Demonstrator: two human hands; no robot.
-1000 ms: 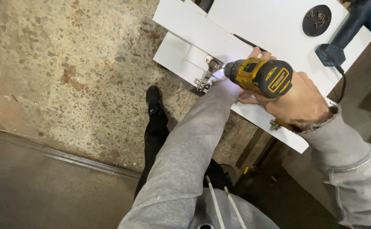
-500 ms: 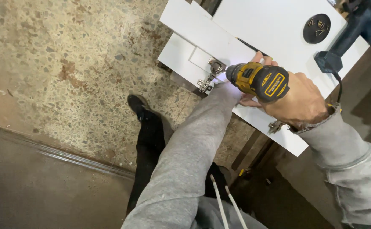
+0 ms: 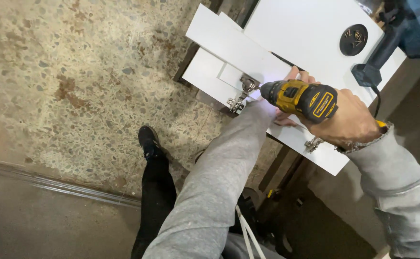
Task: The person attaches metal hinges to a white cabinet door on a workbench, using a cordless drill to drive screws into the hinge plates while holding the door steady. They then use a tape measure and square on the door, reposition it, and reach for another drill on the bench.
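Right hand (image 3: 349, 122) is gripping the drill (image 3: 300, 98) firmly, right of centre; its long axis is running right to left, bit pointing at the hinge (image 3: 242, 92) just left of the chuck, on the white panel (image 3: 234, 48). Left hand (image 3: 294, 76) is mostly hidden behind the drill, fingertips pressing the panel; its grip cannot be told. Speckled floor is filling the left of the frame; a shoe (image 3: 148, 141) is standing lower centre.

The drill (image 3: 302, 100) sits right of the hinge (image 3: 242, 92), on the panel (image 3: 234, 48). A disc (image 3: 353, 39) lies behind it. A shoe (image 3: 150, 142) stands on the floor (image 3: 75, 86), left.
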